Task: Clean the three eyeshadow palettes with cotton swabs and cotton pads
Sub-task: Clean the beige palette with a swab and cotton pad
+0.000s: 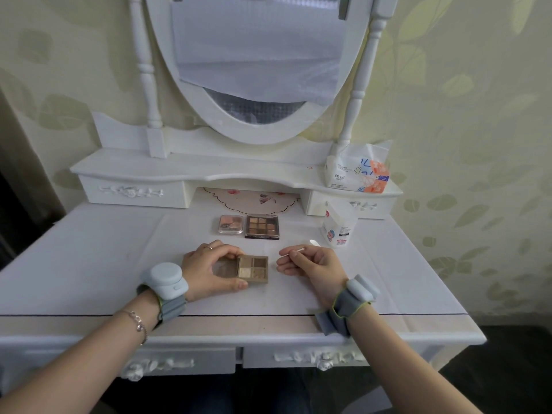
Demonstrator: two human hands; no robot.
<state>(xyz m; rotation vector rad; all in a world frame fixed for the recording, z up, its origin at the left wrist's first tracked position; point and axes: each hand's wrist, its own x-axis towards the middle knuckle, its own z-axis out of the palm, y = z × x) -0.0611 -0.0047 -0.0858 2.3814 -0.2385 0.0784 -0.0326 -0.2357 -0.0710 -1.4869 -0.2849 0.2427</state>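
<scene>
On the white bench, near its front edge and about the middle, lies an open four-pan eyeshadow palette in a tan case, its brown and beige pans facing up. The left hand holds it at its left side, the grip curled round the case: fingers over the far edge, thumb along the near edge. Just to the right of the palette, apart from it, the right hand rests on the bench with its grip pinching a cotton swab between thumb and fingers; the swab lies roughly level, one tip pointing left toward the palette, the other up and right. A second cotton swab lies on the bench just beyond the right hand. Farther back, side by side and touching or nearly so, sit a pink palette with a clear lid on the left and a dark nine-pan palette on the right. To the right of these stands a bag of cotton swabs. Above it, on the raised shelf at the far right, is a pack of cotton pads. Both wrists wear grey bands with pale devices.
</scene>
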